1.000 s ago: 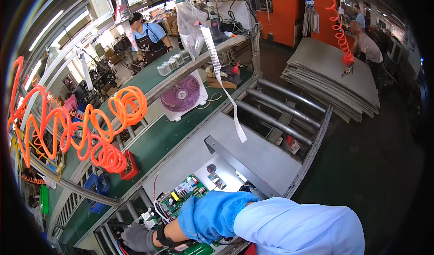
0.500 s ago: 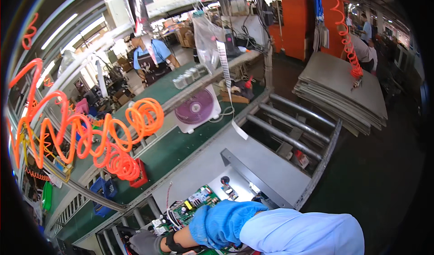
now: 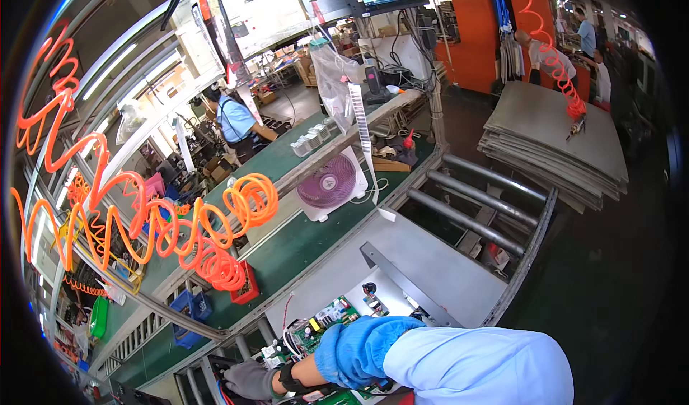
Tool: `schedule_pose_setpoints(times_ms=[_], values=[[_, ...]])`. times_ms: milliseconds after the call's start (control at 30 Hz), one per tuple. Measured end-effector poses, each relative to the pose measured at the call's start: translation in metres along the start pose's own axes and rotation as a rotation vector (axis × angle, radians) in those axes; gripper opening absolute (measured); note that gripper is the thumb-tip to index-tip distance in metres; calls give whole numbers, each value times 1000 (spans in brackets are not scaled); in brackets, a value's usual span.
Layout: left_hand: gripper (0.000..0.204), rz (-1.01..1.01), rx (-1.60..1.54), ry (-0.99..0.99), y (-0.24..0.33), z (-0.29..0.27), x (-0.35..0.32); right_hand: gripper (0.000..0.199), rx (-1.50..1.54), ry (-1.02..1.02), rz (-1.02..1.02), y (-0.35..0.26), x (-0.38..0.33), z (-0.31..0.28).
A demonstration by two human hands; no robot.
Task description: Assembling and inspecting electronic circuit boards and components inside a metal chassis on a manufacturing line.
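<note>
My right hand (image 3: 249, 380), in a grey glove with a black strap at the wrist, reaches across to the lower left. Its fingers look curled and closed; what they hold, if anything, is hidden. Dark and red wires show beside its fingertips. Under and behind my forearm lies a green circuit board (image 3: 331, 317) with white connectors and a yellow part. It sits by a shiny metal panel, where a small module with wires (image 3: 375, 303) rests. A grey metal strip (image 3: 405, 283) stands along that panel. A blue sleeve cover (image 3: 362, 351) wraps my forearm. My left hand is out of view.
Grey sheet (image 3: 448, 268) lies on the roller conveyor (image 3: 481, 202). Orange coiled hoses (image 3: 251, 200) hang at the left. A purple fan (image 3: 330, 181), a red bin (image 3: 245, 284) and blue bins (image 3: 190, 315) stand beyond. Stacked panels (image 3: 556, 136) are at the right; other people work farther back.
The view has shifted, so the scene sits slightly right and lower. My right hand stays by the board's left end. A person at the back left has turned and leaned toward the bench.
</note>
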State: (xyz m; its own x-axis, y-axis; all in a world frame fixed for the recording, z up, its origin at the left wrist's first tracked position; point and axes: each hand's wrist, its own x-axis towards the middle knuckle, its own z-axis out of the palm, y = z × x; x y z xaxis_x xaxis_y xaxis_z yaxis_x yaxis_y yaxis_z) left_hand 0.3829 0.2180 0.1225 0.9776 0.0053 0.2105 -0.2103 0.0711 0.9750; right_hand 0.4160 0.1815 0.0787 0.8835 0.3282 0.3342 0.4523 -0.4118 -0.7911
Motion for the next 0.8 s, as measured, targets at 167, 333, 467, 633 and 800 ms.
schedule_pose_setpoints(times_ms=[167, 333, 467, 633, 800], values=[[42, 12, -77, -112, -10, 44, 25, 29, -30, 151, -108, 15, 8, 20], [40, 14, -152, -216, -23, 81, 49, 29, -60, 148, -88, 21, 10, 27], [38, 9, -206, -274, -37, 106, 67, 29, -186, 86, -162, 15, 7, 23], [36, -1, -272, -381, -53, 146, 89, 23, -17, 68, 36, 18, 18, 25], [34, -37, -340, -502, -73, 195, 106, 25, -372, 167, -413, 32, 10, 26]])
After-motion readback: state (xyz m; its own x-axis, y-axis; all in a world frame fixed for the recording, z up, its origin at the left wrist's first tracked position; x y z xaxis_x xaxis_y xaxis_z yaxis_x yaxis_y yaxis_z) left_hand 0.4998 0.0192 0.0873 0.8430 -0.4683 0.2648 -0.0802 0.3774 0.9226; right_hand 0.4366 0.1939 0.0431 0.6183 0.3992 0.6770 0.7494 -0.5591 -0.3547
